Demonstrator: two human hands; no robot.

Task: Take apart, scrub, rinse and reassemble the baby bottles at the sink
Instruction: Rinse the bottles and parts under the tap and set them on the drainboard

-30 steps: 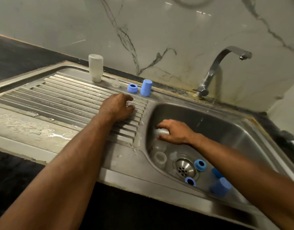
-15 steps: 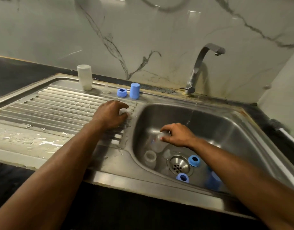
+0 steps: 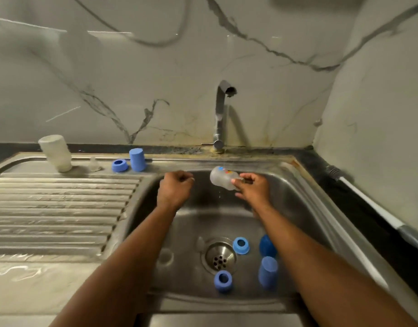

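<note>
my right hand [image 3: 251, 190] grips the frosted clear plastic bottle [image 3: 221, 178] mid-frame, tipped to drain; left hand [image 3: 174, 188] fisted, apparently empty; i should keep it tilted.

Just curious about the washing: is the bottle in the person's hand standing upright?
No, the right hand holds the clear bottle tipped on its side above the sink.

Marble-look wall panel [image 3: 137, 74], pale with dark grey veins, runs behind the surface and turns a corner at right. Dark surface [image 3: 359, 199] borders the steel on the back and right sides. Brownish staining [image 3: 255, 153] along the wall joint at the back edge. A white and grey pipe-like rod [image 3: 378, 211] lies diagonally along the dark strip at right.
</note>
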